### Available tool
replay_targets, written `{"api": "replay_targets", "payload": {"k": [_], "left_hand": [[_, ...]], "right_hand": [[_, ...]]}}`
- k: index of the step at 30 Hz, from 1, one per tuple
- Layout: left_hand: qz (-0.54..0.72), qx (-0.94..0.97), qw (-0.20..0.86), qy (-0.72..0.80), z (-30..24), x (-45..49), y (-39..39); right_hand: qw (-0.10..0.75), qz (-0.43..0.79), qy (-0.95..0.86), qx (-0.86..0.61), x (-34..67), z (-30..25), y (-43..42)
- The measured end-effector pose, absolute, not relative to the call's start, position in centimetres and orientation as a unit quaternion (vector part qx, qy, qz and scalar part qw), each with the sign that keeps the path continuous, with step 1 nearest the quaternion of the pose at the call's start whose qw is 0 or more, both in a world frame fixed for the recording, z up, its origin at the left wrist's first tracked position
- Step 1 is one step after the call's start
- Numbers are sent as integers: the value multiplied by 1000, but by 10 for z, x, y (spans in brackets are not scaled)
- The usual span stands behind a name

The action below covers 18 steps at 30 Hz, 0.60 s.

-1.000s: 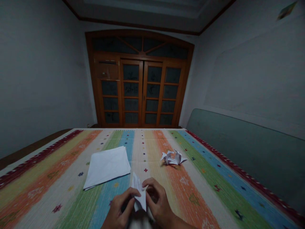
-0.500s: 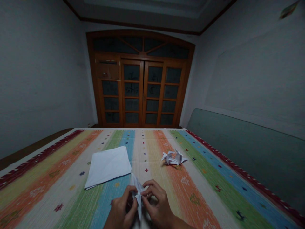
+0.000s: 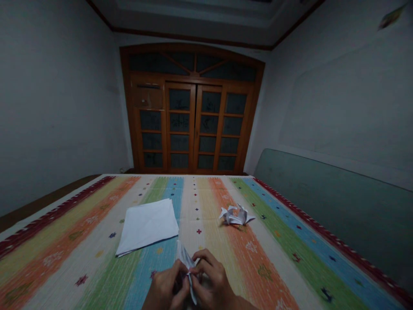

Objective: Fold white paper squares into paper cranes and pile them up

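Between my two hands, at the near side of the table, is a folded piece of white paper, with one narrow point sticking up and away and another pointing down toward me. My left hand pinches it from the left with thumb and forefinger. From the right, my right hand pinches the same paper near its middle, its fingertips close to those of the left. The fingers hide most of the folds. Farther off to the right sit folded paper figures with pointed tips, lying close together.
A stack of white paper sheets lies left of centre on the striped tablecloth. Beyond the table's far edge stands a wooden door with glass panes. A grey-green board or headboard runs along the right side.
Both hands have shifted slightly toward me and closed nearer together around the folded paper. The paper's upper point sits a little lower. The sheets and the paper figures stay put.
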State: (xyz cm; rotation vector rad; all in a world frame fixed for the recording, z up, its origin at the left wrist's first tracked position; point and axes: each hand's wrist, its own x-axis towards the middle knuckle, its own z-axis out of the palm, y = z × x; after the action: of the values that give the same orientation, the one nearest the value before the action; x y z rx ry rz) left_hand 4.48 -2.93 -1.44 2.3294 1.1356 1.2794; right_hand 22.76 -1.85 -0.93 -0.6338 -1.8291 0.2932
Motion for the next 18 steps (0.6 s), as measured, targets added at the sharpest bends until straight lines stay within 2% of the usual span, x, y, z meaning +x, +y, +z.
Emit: {"api": "replay_targets", "payload": {"k": [10,18], "left_hand": [[486,747,165,423,-16,44,-30],[497,703,287,420,-22,44,-28]], "right_hand": [[575,195,-741,-287,227,-9,-16],[572,348,-656,-347,225,-14,-10]]}}
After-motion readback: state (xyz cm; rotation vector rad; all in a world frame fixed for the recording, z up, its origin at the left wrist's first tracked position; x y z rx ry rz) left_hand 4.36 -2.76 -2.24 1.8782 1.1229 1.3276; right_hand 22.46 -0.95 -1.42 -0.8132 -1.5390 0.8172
